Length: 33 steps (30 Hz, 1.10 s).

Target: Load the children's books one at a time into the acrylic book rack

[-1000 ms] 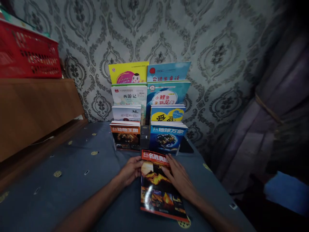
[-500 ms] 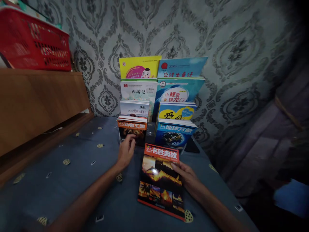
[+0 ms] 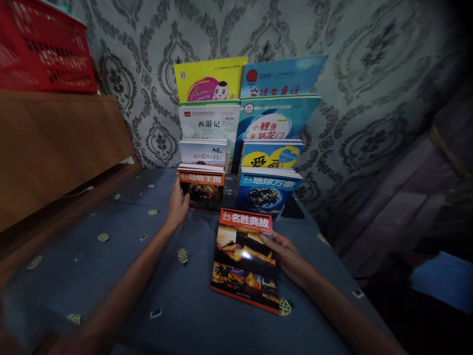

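Note:
My right hand (image 3: 284, 250) grips the right edge of a paperback book (image 3: 246, 254) with a red title band and a golden Great Wall picture, thumb on the cover. The book is tilted, cover up, in front of the upright rows. At the left front, my left hand (image 3: 179, 204) is closed round the left edge of a book with an orange title band and a lion on its cover (image 3: 203, 190); its thumb lies over the front and its other fingers are partly hidden. A blue book with a globe (image 3: 266, 197) stands beside it on the right.
Behind stand several books in two stepped columns, with a yellow book (image 3: 210, 79) and a blue book (image 3: 281, 74) at the back. A dark flat object (image 3: 293, 209) lies right of them. A red basket (image 3: 48, 54) sits on a wooden cabinet (image 3: 62, 133) at left.
My left hand has moved left from the front of the lion book's cover to its left edge and closed there. My right hand still holds the Great Wall book. The view has tilted slightly down.

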Each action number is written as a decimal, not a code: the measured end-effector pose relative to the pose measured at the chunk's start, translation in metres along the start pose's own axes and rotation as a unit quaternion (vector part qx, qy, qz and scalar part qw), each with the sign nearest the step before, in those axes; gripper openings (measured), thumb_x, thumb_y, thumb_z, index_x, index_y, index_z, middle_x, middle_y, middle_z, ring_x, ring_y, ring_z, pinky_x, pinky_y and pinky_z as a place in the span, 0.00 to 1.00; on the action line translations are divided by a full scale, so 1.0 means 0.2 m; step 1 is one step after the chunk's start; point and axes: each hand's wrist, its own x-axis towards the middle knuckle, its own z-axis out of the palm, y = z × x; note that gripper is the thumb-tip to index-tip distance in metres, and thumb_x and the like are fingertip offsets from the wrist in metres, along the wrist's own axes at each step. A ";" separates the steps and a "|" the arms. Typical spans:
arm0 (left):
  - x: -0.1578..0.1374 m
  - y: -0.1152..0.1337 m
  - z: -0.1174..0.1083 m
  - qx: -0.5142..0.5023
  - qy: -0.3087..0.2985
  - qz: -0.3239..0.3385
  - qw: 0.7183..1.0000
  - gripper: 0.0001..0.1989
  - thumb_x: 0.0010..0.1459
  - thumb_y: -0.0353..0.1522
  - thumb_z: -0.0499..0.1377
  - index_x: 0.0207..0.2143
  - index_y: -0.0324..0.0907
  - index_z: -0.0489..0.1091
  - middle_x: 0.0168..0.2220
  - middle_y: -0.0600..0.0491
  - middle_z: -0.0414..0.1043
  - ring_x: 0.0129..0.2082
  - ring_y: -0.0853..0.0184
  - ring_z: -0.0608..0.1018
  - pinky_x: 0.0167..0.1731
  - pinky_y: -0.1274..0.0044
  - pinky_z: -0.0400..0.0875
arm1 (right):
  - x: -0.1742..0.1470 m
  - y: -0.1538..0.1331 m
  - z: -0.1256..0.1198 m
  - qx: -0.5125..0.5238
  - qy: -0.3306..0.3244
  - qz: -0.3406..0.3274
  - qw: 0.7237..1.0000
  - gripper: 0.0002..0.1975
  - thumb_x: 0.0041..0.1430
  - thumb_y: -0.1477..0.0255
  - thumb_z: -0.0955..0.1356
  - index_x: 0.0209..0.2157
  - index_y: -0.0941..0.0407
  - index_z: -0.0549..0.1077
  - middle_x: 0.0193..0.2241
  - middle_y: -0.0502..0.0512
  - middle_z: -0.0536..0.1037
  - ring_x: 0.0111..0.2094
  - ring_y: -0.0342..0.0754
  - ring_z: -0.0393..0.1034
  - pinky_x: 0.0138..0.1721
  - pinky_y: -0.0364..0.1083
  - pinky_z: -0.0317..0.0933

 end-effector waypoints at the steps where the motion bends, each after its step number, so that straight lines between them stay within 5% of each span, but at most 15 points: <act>1: 0.00 0.00 0.00 0.002 0.005 0.000 1.000 0.36 0.62 0.31 0.56 0.71 0.46 0.48 0.70 0.44 0.55 0.70 0.57 0.59 0.68 0.60 0.55 | 0.00 0.00 -0.01 -0.008 -0.005 0.001 1.000 0.28 0.49 0.50 0.76 0.46 0.53 0.79 0.47 0.60 0.83 0.48 0.60 0.79 0.54 0.58 0.70; 7: 0.01 0.01 -0.01 0.019 0.037 0.003 0.999 0.32 0.61 0.29 0.54 0.68 0.42 0.55 0.66 0.43 0.62 0.66 0.56 0.66 0.67 0.61 0.58 | 0.00 -0.01 -0.04 -0.069 -0.042 -0.007 0.997 0.29 0.52 0.48 0.73 0.47 0.53 0.79 0.46 0.62 0.84 0.44 0.59 0.80 0.48 0.57 0.72; 10: 0.03 0.03 -0.03 0.033 0.037 0.002 0.999 0.29 0.62 0.32 0.56 0.65 0.40 0.58 0.62 0.41 0.67 0.62 0.55 0.70 0.61 0.61 0.65 | 0.00 -0.03 -0.02 -0.077 -0.035 -0.010 0.996 0.27 0.53 0.49 0.74 0.48 0.52 0.79 0.41 0.60 0.85 0.34 0.54 0.81 0.33 0.50 0.73; 14: 0.10 0.03 -0.06 0.074 0.039 -0.009 0.996 0.23 0.62 0.34 0.58 0.59 0.40 0.65 0.53 0.42 0.73 0.54 0.56 0.75 0.56 0.63 0.69 | 0.02 -0.10 0.02 -0.112 -0.011 -0.083 0.990 0.26 0.54 0.49 0.74 0.47 0.53 0.79 0.30 0.54 0.83 0.19 0.44 0.69 0.16 0.41 0.59; 17: 0.13 0.00 -0.08 0.077 0.033 -0.013 0.996 0.20 0.62 0.33 0.57 0.56 0.39 0.68 0.51 0.43 0.74 0.51 0.56 0.76 0.54 0.64 0.70 | 0.04 -0.18 0.08 -0.187 0.028 -0.206 0.960 0.23 0.57 0.49 0.72 0.45 0.52 0.79 0.30 0.52 0.81 0.21 0.44 0.68 0.20 0.43 0.65; 23: 0.15 -0.04 -0.11 0.079 0.030 0.001 0.996 0.18 0.61 0.33 0.56 0.54 0.40 0.71 0.46 0.46 0.77 0.45 0.60 0.77 0.48 0.68 0.73 | 0.16 -0.38 0.23 -0.299 0.096 -0.409 0.857 0.19 0.66 0.54 0.66 0.48 0.50 0.78 0.40 0.53 0.83 0.41 0.54 0.77 0.46 0.53 0.73; 28: 0.17 -0.05 -0.13 0.092 0.033 -0.002 0.995 0.18 0.61 0.32 0.56 0.52 0.39 0.73 0.41 0.48 0.77 0.39 0.62 0.78 0.46 0.69 0.73 | 0.32 -0.42 0.30 -0.387 0.110 -0.477 0.781 0.16 0.68 0.60 0.65 0.49 0.51 0.79 0.42 0.53 0.84 0.43 0.55 0.79 0.48 0.53 0.72; 33: 0.17 -0.05 -0.14 0.092 0.022 -0.013 0.995 0.17 0.57 0.28 0.55 0.47 0.39 0.75 0.44 0.46 0.79 0.43 0.58 0.79 0.48 0.66 0.73 | 0.44 -0.32 0.31 -0.450 0.064 -0.482 0.749 0.18 0.70 0.68 0.61 0.55 0.50 0.76 0.48 0.54 0.83 0.49 0.55 0.77 0.52 0.54 0.71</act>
